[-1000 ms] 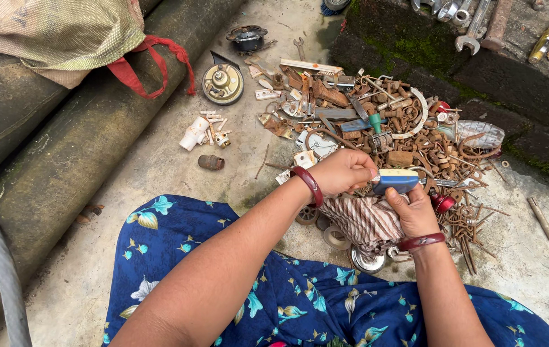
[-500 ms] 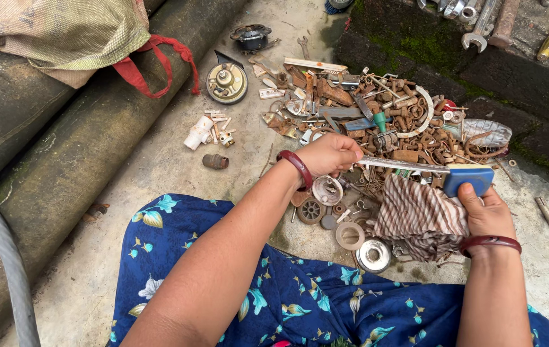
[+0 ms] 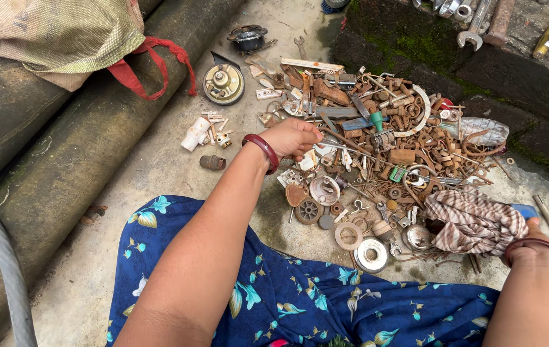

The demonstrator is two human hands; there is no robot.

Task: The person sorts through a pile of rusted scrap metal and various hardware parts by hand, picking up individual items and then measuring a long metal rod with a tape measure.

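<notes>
Over rusty scrap pile (image 3: 409, 138), left hand (image 3: 294, 137) outstretched, fingers curled

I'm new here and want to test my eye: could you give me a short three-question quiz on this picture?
1. True or false: the left hand is over the pile of rusty metal bits.
2. What lies by the right hand? A) striped cloth B) glass bottle C) newspaper
3. What colour are the bangles on both wrists?

Key:
1. True; its fingers reach into the pile's left side.
2. A; a blue-handled tool peeks out beside the cloth.
3. Dark red.
</notes>
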